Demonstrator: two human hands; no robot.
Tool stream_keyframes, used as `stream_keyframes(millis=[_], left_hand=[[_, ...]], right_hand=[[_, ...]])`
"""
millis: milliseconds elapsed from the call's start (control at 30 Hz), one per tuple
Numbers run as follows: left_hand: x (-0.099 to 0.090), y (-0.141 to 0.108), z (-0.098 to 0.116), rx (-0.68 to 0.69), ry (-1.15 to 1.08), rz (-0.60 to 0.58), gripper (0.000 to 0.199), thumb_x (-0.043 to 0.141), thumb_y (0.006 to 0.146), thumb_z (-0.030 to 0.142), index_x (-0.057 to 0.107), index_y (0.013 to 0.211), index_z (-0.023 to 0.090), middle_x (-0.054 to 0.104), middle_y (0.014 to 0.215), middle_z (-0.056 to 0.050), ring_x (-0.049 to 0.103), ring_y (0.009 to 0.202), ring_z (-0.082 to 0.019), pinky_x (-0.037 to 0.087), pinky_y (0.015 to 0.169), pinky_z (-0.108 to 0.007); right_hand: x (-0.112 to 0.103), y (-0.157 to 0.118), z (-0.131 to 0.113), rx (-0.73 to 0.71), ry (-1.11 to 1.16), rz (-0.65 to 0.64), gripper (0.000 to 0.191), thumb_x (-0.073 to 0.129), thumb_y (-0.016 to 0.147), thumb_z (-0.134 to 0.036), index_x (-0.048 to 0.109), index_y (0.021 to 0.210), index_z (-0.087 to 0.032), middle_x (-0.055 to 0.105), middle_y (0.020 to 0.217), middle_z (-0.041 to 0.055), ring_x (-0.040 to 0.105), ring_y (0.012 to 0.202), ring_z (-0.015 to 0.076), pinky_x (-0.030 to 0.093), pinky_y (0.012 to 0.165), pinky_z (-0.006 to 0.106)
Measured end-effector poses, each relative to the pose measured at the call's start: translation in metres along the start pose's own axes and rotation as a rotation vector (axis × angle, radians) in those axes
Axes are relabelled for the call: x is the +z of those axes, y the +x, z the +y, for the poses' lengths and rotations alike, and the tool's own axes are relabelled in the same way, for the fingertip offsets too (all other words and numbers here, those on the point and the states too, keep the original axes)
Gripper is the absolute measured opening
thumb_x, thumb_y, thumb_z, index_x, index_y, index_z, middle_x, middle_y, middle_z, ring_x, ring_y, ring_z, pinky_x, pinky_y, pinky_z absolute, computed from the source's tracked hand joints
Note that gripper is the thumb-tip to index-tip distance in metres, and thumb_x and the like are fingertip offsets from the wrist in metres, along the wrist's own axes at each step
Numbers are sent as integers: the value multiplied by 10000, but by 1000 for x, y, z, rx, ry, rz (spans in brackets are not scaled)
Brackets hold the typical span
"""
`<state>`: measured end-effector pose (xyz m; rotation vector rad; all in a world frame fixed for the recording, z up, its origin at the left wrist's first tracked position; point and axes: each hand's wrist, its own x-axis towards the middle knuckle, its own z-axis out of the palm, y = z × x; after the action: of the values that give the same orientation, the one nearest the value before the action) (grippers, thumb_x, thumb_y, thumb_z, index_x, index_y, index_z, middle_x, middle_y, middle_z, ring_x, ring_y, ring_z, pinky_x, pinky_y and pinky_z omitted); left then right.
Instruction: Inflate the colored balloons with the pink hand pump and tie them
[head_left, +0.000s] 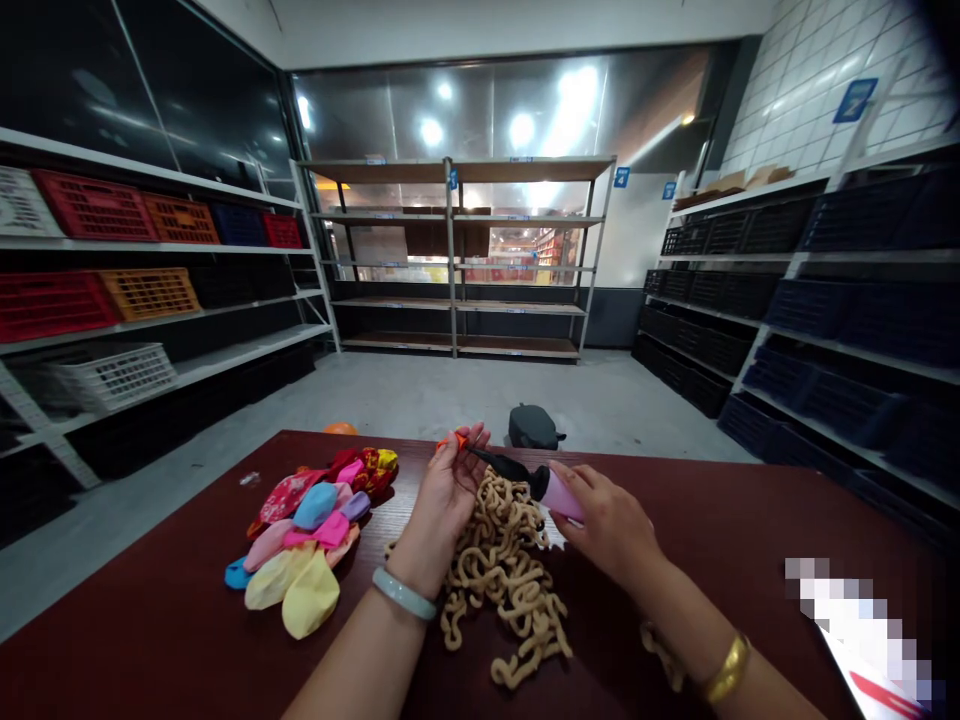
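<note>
My left hand point(450, 485) is raised over the table, fingers curled round a small orange-red balloon point(454, 441). My right hand point(604, 515) grips a pink balloon pump point(561, 494). Its black tapered nozzle point(501, 466) points left to the balloon; whether the tip is inside it I cannot tell. Beneath both hands lies a heap of curly beige cords point(506, 590), and one loose piece point(664, 655) sits under my right forearm. Left of my left hand is a pile of limp balloons point(315, 540) in yellow, pink, blue, purple and patterned red.
The dark red-brown table point(187, 640) spans the front. A pixelated white object point(870, 640) lies at its right. Beyond the far edge are a dark grey bag-like object point(532, 426) and an orange thing point(341, 428). Shelves with crates point(150, 293) line both sides; a wooden-shelved rack point(517, 346) stands behind.
</note>
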<state>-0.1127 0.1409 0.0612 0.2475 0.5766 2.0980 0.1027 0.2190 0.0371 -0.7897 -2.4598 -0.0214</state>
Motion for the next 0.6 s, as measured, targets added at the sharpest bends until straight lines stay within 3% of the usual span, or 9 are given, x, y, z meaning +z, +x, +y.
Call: stream_keyframes(millis=[300, 600], left_hand=[[-2, -5, -16, 75, 260, -50, 201, 710, 810, 296, 645, 921, 142, 716, 1043, -108, 687, 914, -174, 528, 709, -230], [11, -20, -28, 94, 307, -51, 296, 790, 720, 315, 641, 911, 145, 719, 1046, -105, 673, 970, -190, 534, 769, -261]], right_hand=[[-2, -5, 4, 44, 54, -43, 637, 592, 785, -292, 436, 1403, -301, 611, 1174, 78, 607, 1015, 267, 498, 829, 397], [-3, -8, 1, 55, 103, -43, 632, 604, 792, -309, 440, 1402, -309, 606, 1189, 84, 600, 1037, 272, 485, 848, 403]])
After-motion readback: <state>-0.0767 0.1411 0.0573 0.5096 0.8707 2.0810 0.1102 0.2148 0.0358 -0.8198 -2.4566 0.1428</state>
